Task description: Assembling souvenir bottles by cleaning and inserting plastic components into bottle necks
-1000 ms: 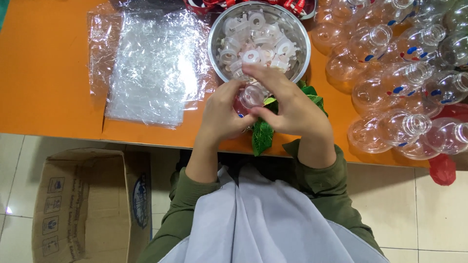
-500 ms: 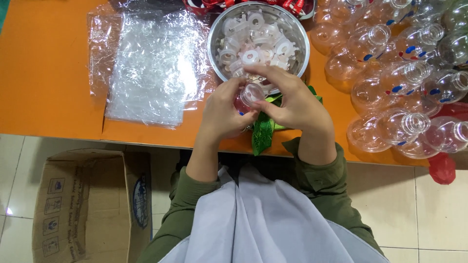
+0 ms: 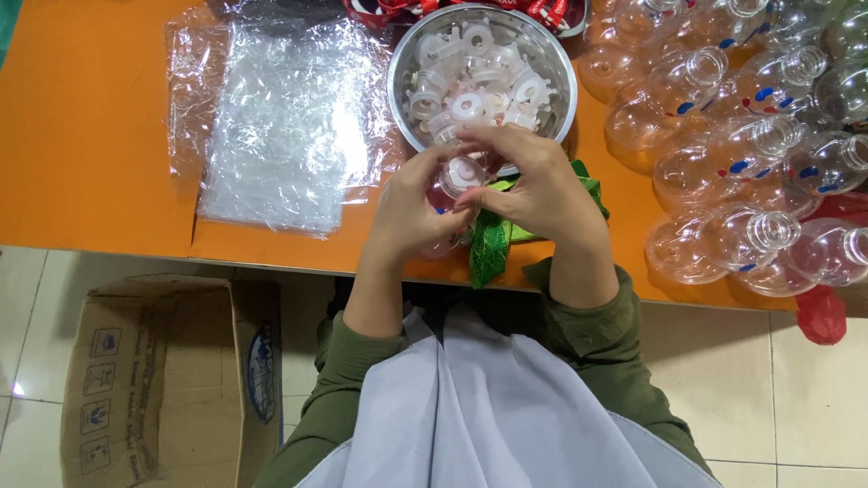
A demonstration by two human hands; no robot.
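Orange table [image 3: 90, 136], steel bowl [image 3: 561, 81], plastic bags [image 3: 280, 126], possibly bottle [image 3: 452, 181] between hands.

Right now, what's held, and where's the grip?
Both hands hold one clear bottle: left hand around its body, right hand at the neck, on a white ring.

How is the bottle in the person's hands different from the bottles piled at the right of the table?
The held bottle is gripped by the left hand and right hand, mostly hidden; the piled bottles lie loose on the orange table, fully in view. The held bottle has a white ring at its mouth; the piled bottles have open, bare necks. Both are clear, rounded plastic.
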